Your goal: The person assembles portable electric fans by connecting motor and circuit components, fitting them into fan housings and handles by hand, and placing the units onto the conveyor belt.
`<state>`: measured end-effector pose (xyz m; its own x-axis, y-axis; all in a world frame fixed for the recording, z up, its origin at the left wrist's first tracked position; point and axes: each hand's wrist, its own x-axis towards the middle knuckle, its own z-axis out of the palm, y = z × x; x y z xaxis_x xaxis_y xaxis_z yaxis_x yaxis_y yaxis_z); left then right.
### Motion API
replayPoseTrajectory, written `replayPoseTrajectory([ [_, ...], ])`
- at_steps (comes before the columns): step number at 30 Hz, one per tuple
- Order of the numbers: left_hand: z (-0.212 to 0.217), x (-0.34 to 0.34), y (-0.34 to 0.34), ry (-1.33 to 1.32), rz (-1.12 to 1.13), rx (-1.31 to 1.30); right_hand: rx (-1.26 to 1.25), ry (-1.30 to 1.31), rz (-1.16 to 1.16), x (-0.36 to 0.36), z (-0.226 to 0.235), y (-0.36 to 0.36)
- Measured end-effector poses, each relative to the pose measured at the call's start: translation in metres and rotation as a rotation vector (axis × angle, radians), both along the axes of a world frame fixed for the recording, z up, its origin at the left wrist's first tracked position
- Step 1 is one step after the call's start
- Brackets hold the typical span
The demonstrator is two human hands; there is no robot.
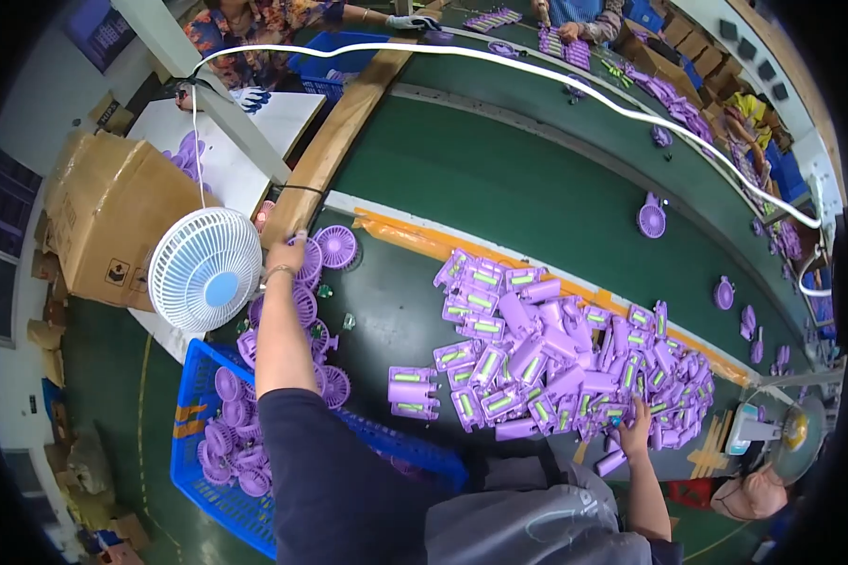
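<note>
My left arm reaches forward to a cluster of round purple fan heads at the left end of the bench. My left hand (285, 254) is closed on the edge of a purple fan head (307, 264); its fingertips are partly hidden. Beside it lies another purple fan head (336, 247). My right hand (635, 428) is at the near edge of a big heap of purple handle shells (565, 353), many with yellow-green cells inside. Its fingers curl around a purple handle shell, where a small teal bit (615, 421) shows. Apart from the heap lie a few handle shells (412, 393).
A blue crate (221, 504) of fan heads stands at my left, below the bench. A white desk fan (205, 268) and a cardboard box (113, 217) are close to my left arm. Beyond an orange-taped edge (400, 235) runs a green conveyor (499, 179). Co-workers sit across.
</note>
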<state>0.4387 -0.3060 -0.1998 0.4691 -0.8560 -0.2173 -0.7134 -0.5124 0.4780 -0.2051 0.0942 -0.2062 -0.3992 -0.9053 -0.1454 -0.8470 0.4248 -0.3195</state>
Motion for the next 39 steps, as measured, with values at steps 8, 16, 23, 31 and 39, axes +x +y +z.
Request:
replayPoseTrajectory([
  [8, -0.020, -0.026, -0.017, -0.005, -0.067, 0.212, 0.173, -0.336, -0.168, 0.002, -0.005, -0.010],
  [16, 0.015, -0.128, 0.033, -0.122, -0.391, 0.417, 0.193, -0.368, -0.209, -0.001, -0.006, -0.007],
  [23, 0.027, -0.173, 0.119, 0.060, -0.463, -0.159, 0.076, -0.420, -0.166, 0.006, -0.008, -0.007],
  [31, -0.020, 0.068, 0.166, -0.602, 0.426, -0.339, 0.085, -0.351, -0.067, 0.000, -0.014, 0.001],
  [39, -0.039, 0.065, 0.113, -0.295, 0.129, 0.394, 0.034, -0.172, -0.004, -0.024, -0.036, 0.006],
])
